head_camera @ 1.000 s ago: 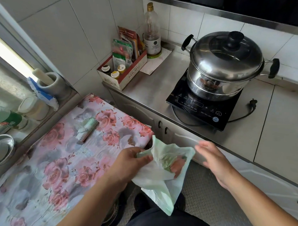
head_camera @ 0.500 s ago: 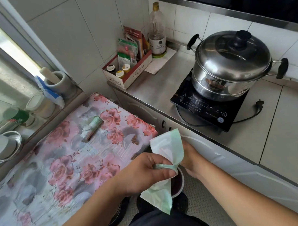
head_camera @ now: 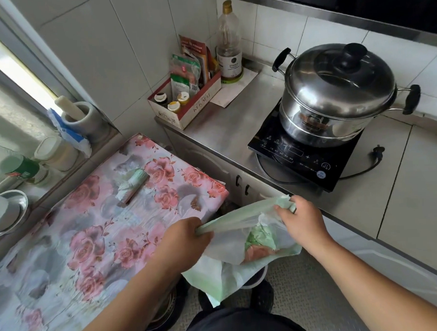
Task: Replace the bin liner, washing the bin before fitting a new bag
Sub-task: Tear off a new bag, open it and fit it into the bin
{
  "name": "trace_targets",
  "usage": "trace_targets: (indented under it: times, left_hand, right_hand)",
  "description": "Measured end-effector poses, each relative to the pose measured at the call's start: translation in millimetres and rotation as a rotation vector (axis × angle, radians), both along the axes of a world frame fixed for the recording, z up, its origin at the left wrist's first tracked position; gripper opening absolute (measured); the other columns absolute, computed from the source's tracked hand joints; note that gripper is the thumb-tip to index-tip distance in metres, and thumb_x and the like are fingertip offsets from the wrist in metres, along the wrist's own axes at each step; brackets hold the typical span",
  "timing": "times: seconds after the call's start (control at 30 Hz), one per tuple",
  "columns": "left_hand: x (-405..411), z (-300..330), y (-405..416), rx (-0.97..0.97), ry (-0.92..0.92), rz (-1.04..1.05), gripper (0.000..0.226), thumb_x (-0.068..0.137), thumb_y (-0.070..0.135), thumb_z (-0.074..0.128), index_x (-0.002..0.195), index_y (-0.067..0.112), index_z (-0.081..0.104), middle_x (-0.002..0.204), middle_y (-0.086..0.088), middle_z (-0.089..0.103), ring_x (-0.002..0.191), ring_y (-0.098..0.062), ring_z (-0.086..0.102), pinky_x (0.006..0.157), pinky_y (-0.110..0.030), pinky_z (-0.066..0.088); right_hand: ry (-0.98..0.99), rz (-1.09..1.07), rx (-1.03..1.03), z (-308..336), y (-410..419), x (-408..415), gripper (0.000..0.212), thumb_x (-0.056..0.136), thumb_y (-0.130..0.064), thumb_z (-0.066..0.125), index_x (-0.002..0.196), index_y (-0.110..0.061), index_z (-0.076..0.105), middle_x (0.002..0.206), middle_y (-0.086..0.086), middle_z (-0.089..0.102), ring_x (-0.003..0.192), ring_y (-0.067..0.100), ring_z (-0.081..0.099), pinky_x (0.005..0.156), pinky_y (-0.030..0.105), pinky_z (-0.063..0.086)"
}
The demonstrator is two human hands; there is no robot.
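While stretched between both hands, green bin bag (head_camera: 240,241) hangs over the floor, off the near right corner of the floral-covered table (head_camera: 74,244) and below the counter's (head_camera: 211,131) front edge. Left hand (head_camera: 182,237) closed on its left rim; right hand (head_camera: 302,220) closed on its right rim. Mouth pulled open; green and orange scraps visible through the film. Bin rim (head_camera: 256,278) shows just beneath the bag. Bag roll (head_camera: 132,184) lies on the table, well apart from both hands.
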State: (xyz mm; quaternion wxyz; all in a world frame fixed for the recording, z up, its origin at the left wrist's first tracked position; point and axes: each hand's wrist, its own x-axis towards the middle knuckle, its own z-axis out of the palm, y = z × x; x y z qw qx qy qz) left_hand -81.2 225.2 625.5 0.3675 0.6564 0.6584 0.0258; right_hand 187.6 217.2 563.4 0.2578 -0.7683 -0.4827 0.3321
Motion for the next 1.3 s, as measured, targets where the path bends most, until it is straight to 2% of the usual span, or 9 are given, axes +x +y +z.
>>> trace_targets:
  times: [0.2, 0.43, 0.53, 0.63, 0.77, 0.87, 1.03, 1.17, 1.3]
  left_hand:
    - [-14.7, -17.3, 6.4, 0.002, -0.086, 0.281, 0.035, 0.085, 0.021, 0.066, 0.060, 0.015, 0.044, 0.053, 0.002, 0.039, 0.049, -0.016, 0.037, 0.049, -0.027, 0.028]
    - [-4.0, -31.1, 13.0, 0.135, -0.014, 0.357, 0.024, 0.091, 0.019, 0.052, 0.068, 0.010, 0.049, 0.059, -0.004, 0.051, 0.055, -0.023, 0.044, 0.051, -0.031, 0.031]
    - [9.4, -31.7, 7.2, 0.010, -0.220, 0.477, 0.023, 0.092, 0.019, 0.045, 0.078, 0.012, 0.062, 0.067, -0.006, 0.062, 0.057, -0.023, 0.056, 0.051, -0.029, 0.039]
    - [20.6, -26.7, 0.0, -0.215, -0.524, 0.659, 0.019, 0.078, 0.014, 0.054, 0.077, 0.014, 0.074, 0.063, -0.005, 0.071, 0.051, -0.018, 0.065, 0.048, -0.028, 0.049]
    - [32.4, -26.5, -11.2, -0.438, -0.661, 0.614, 0.015, 0.070, 0.011, 0.072, 0.079, 0.020, 0.080, 0.079, -0.008, 0.076, 0.069, -0.026, 0.069, 0.064, -0.037, 0.052]
    - [40.2, -30.8, -18.6, -0.389, -0.695, 0.473, 0.011, 0.084, 0.015, 0.075, 0.092, 0.021, 0.080, 0.095, -0.007, 0.079, 0.085, -0.024, 0.074, 0.071, -0.033, 0.057]
    - [55.5, -37.8, -23.3, -0.268, -0.581, 0.359, 0.021, 0.080, 0.006, 0.078, 0.092, 0.023, 0.076, 0.084, 0.006, 0.079, 0.077, -0.008, 0.074, 0.061, -0.017, 0.055]
    - [55.7, -48.5, -19.0, -0.171, -0.409, 0.364, 0.010, 0.079, 0.020, 0.074, 0.079, 0.029, 0.075, 0.075, 0.007, 0.077, 0.070, -0.008, 0.073, 0.063, -0.028, 0.060]
    - [45.7, -57.0, -14.0, -0.049, -0.233, 0.348, 0.014, 0.080, 0.019, 0.069, 0.075, 0.029, 0.061, 0.069, 0.009, 0.068, 0.067, -0.004, 0.064, 0.056, -0.024, 0.050]
  right_hand:
    - [-0.162, -0.008, -0.082, -2.6, -13.5, 37.7, 0.037, 0.079, -0.012, 0.066, 0.061, -0.018, 0.034, 0.052, -0.002, 0.033, 0.050, 0.017, 0.027, 0.049, 0.030, 0.021]
    - [-0.375, -0.059, -0.110, -7.9, -22.3, 46.0, 0.021, 0.072, -0.006, 0.059, 0.072, -0.020, 0.044, 0.061, -0.003, 0.053, 0.054, 0.019, 0.047, 0.045, 0.027, 0.029]
    - [0.123, -0.376, -0.117, -7.5, -16.8, 39.8, 0.007, 0.082, -0.011, 0.055, 0.082, -0.015, 0.061, 0.082, 0.009, 0.068, 0.076, 0.029, 0.063, 0.063, 0.032, 0.048]
    - [0.836, -0.584, -0.202, -4.4, -17.2, 34.7, 0.027, 0.091, -0.028, 0.053, 0.110, -0.017, 0.068, 0.107, 0.011, 0.073, 0.102, 0.032, 0.067, 0.098, 0.049, 0.049]
    - [1.051, -0.375, -0.242, -1.6, -26.0, 21.9, 0.036, 0.093, -0.038, 0.055, 0.119, -0.016, 0.069, 0.114, 0.012, 0.073, 0.107, 0.029, 0.068, 0.095, 0.045, 0.049]
    - [0.983, -0.245, -0.206, 1.8, -32.1, 5.2, 0.024, 0.079, -0.024, 0.075, 0.096, -0.007, 0.076, 0.098, 0.020, 0.074, 0.089, 0.031, 0.072, 0.085, 0.045, 0.054]
    - [0.918, -0.108, -0.241, 1.9, -37.1, -14.7, 0.034, 0.080, 0.010, 0.069, 0.112, 0.000, 0.065, 0.104, 0.019, 0.075, 0.097, 0.035, 0.072, 0.080, 0.037, 0.059]
    - [0.860, -0.008, -0.352, 3.5, -35.7, -14.1, 0.052, 0.075, 0.003, 0.080, 0.120, -0.003, 0.056, 0.112, 0.018, 0.072, 0.103, 0.032, 0.070, 0.091, 0.044, 0.057]
    - [0.437, 0.201, -0.499, 1.7, -34.3, -8.3, 0.052, 0.068, -0.016, 0.086, 0.114, -0.013, 0.062, 0.109, 0.005, 0.072, 0.098, 0.020, 0.071, 0.085, 0.038, 0.059]
